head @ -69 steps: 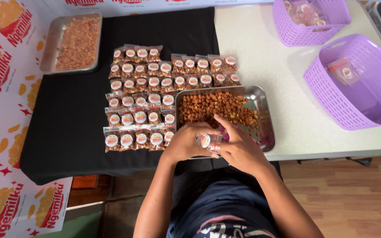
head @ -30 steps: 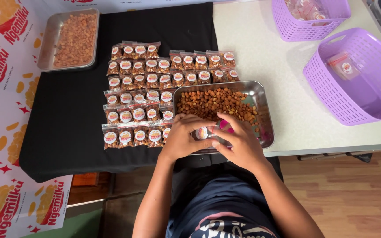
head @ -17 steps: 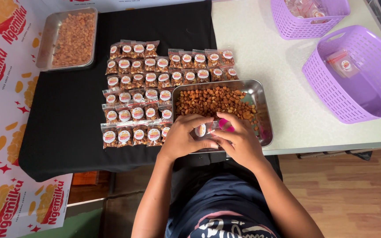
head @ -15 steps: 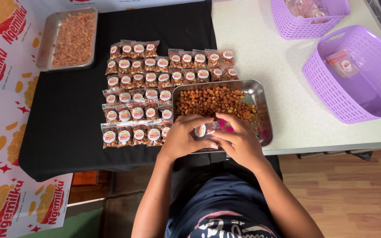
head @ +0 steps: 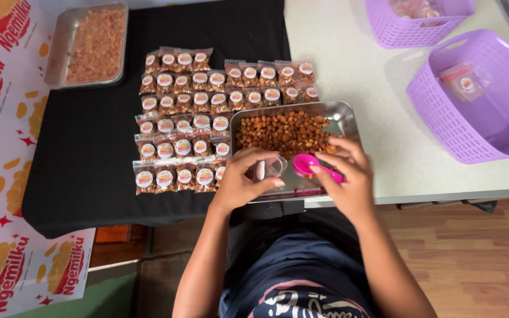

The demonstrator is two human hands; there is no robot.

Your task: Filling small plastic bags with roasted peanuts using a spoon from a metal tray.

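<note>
Two hands work over the near edge of a rectangular steel tray (head: 349, 115) heaped with knobbly brown fried snack pieces (head: 284, 129). Left hand (head: 244, 179) pinches a small clear plastic pouch (head: 269, 168), mouth held apart. Right hand (head: 349, 176) grips a glossy pink plastic scoop (head: 310, 165), its round bowl just beside the pouch. Filled, stickered packets (head: 184, 123) lie in rows on black cloth (head: 89, 147), left of the tray.

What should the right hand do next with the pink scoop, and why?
Probably dip the pink scoop into the snacks in the steel tray. The right hand holds it over the tray and its bowl looks empty, while the left hand holds a small clear bag open beside it, seemingly unfilled.
</note>
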